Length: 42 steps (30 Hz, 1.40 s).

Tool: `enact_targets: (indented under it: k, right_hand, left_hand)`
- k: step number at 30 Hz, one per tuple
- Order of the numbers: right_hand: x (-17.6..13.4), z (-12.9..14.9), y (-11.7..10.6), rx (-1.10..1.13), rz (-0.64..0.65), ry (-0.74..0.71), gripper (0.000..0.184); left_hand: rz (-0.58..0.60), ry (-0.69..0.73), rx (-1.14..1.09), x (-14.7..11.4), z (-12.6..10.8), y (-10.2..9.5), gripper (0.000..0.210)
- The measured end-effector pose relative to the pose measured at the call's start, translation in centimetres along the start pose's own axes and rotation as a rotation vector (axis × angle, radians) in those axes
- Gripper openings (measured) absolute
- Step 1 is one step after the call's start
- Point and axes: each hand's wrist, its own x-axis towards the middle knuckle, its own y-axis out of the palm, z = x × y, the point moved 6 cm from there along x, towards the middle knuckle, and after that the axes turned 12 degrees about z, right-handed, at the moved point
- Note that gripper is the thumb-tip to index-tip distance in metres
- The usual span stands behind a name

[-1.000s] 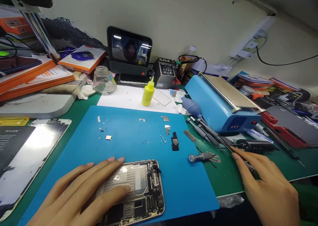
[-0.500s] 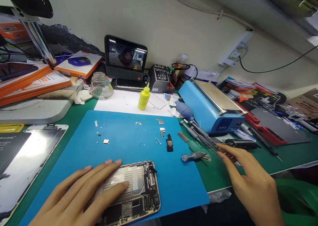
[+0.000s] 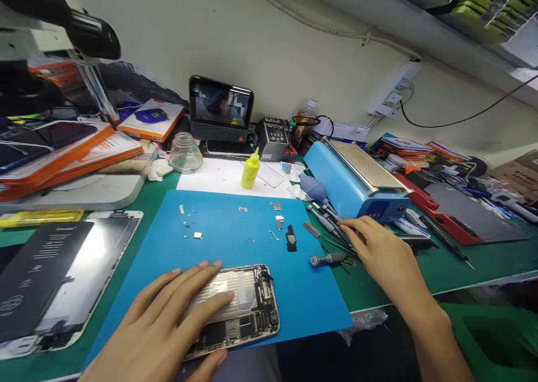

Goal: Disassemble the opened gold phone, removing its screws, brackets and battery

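Observation:
An opened smartphone point(image 3: 247, 303), its inner parts bare, lies on the blue mat point(image 3: 306, 292). My left hand point(image 3: 168, 315) rests over its left part with fingers spread, the thumb by the near edge. To the right, my right hand point(image 3: 374, 247) pinches its fingertips together at a bunch of slim grey screwdrivers or similar tools point(image 3: 325, 219); what sits between the fingers is hidden. A short grey screwdriver point(image 3: 328, 260) lies at the mat's right edge. Beyond the phone are a black phone part point(image 3: 291, 238), a small square chip point(image 3: 197, 235) and several tiny screws and metal pieces.
A yellow bottle point(image 3: 250, 171), a glass jar point(image 3: 185, 153) and a screen device point(image 3: 221, 110) stand at the back. A blue heating machine point(image 3: 357, 180) and a blue air blower point(image 3: 312, 188) are right. A phone screen point(image 3: 105, 259) and battery point(image 3: 37, 275) lie left.
My right hand has moved left and farther from me along the tools, its fingertips now at their upper part. The left hand stays on the phone, its thumb now showing. The view has shifted left.

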Motion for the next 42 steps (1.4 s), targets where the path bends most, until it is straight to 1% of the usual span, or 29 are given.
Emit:
enact_targets:
  k: [2,5,7,9,11,14,16,18,19,21,22,24,26,28,30,31,33,35,36,38,39,40,42]
  right_hand:
    - [1.4,0.2,0.2,-0.027,0.063,0.014,0.026]
    - [2.8,0.6,0.4,-0.046,0.106,0.037,0.026]
    - [3.2,1.0,0.4,-0.034,0.105,0.058,0.025]
    - [3.2,1.4,0.1,0.004,0.072,0.083,0.025]
    - [2.8,1.8,-0.8,0.076,-0.018,0.121,0.028]
    - [0.9,3.3,-2.9,0.259,-0.263,0.171,0.034]
    - [-0.9,5.2,-3.6,0.435,-0.388,0.14,0.028]
    - [-2.4,7.9,-3.1,0.599,-0.376,0.055,0.026]
    - [-3.0,9.3,-2.6,0.653,-0.333,0.019,0.025]
    - [-4.2,11.5,-1.4,0.712,-0.307,-0.026,0.033]
    - [-4.7,12.3,-0.9,0.72,-0.32,-0.041,0.035]
    - [-5.5,13.1,0.0,0.721,-0.359,-0.058,0.036]
    - [-6.1,13.4,0.5,0.713,-0.387,-0.074,0.035]
    - [-6.6,13.6,0.4,0.698,-0.419,-0.088,0.037]
    - [-7.0,13.9,-0.1,0.698,-0.457,-0.089,0.043]
    - [-7.1,14.3,-0.5,0.71,-0.469,-0.101,0.048]
    - [-6.6,15.2,-1.0,0.773,-0.434,-0.139,0.055]
    - [-5.6,16.2,-1.2,0.882,-0.386,-0.163,0.051]
    - [-5.0,16.4,-1.2,0.948,-0.392,-0.153,0.047]
    - [-4.1,16.6,-0.9,1.077,-0.443,-0.115,0.041]
    - [-3.8,16.6,-0.6,1.136,-0.469,-0.096,0.042]
    - [-3.5,16.7,-0.2,1.196,-0.462,-0.078,0.044]
    - [-3.1,16.7,0.7,1.309,-0.403,-0.042,0.047]
  left_hand:
    - [0.027,0.06,0.03,0.2,-0.1,-0.3,0.049]
    - [0.067,0.127,0.072,0.4,-0.1,-0.6,0.057]
    - [0.078,0.122,0.086,0.5,0.0,-0.8,0.057]
    - [0.08,0.119,0.08,0.5,-0.1,-0.9,0.056]
    - [0.09,0.1,0.05,0.5,-0.3,-0.9,0.051]
    - [0.109,0.012,-0.054,0.2,-0.3,-0.5,0.035]
    - [0.12,-0.04,-0.128,0.0,-0.3,-0.3,0.029]
    - [0.139,-0.063,-0.18,-0.2,-0.3,-0.2,0.026]
    - [0.15,-0.074,-0.195,-0.3,-0.3,-0.2,0.024]
    - [0.158,-0.092,-0.208,-0.2,-0.3,-0.5,0.02]
    - [0.15,-0.094,-0.206,-0.1,-0.4,-0.8,0.019]
    - [0.121,-0.08,-0.19,0.3,-0.8,-1.4,0.022]
    - [0.104,-0.055,-0.169,0.7,-1.4,-1.6,0.03]
    - [0.112,-0.042,-0.152,1.2,-2.1,-1.5,0.037]
    - [0.114,-0.043,-0.161,1.7,-2.6,-1.4,0.035]
    - [0.11,-0.045,-0.171,2.0,-2.8,-1.3,0.032]
    - [0.118,-0.043,-0.176,2.8,-2.9,-1.4,0.027]
    - [0.165,0.017,-0.125,3.8,-3.0,-1.5,0.031]
    - [0.193,0.054,-0.084,4.3,-3.0,-1.6,0.035]
    - [0.228,0.119,-0.018,5.1,-3.0,-1.7,0.044]
    - [0.228,0.134,-0.002,5.5,-2.9,-1.8,0.046]
    - [0.224,0.139,-0.001,5.7,-2.8,-1.8,0.045]
    - [0.205,0.153,-0.016,5.9,-2.7,-1.9,0.041]
